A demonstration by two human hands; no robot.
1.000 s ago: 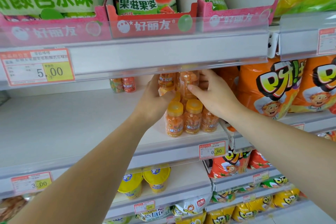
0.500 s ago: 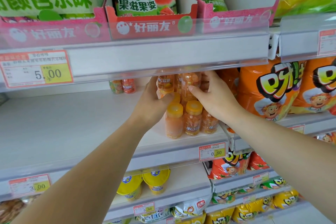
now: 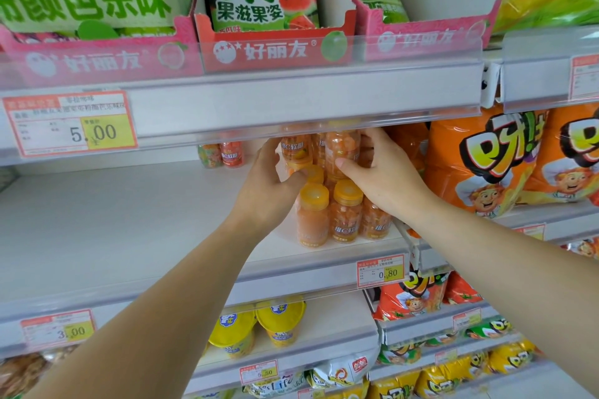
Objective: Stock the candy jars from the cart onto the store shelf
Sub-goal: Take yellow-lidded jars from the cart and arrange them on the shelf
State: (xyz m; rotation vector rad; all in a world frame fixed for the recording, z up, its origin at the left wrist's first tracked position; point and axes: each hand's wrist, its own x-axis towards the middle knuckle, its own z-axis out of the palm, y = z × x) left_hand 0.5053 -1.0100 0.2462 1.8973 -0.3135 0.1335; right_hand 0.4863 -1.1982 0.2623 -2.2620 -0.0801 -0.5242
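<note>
Stocking in progress: a person's left hand (image 3: pixel 265 194) and right hand (image 3: pixel 385 181) stay clamped on the upper candy jars (image 3: pixel 342 146), fingers curled round the sides and thumbs pressed to the fronts. Over the past second the hands have barely shifted, which suggests steadying rather than carrying. The orange jars stand as a second tier on the yellow-capped front row (image 3: pixel 345 214) at the right end of the store shelf (image 3: pixel 129 220), just beside orange snack bags (image 3: pixel 479 165) and tucked under the price rail (image 3: pixel 291 107). Placement looks nearly settled. The cart is out of view.
</note>
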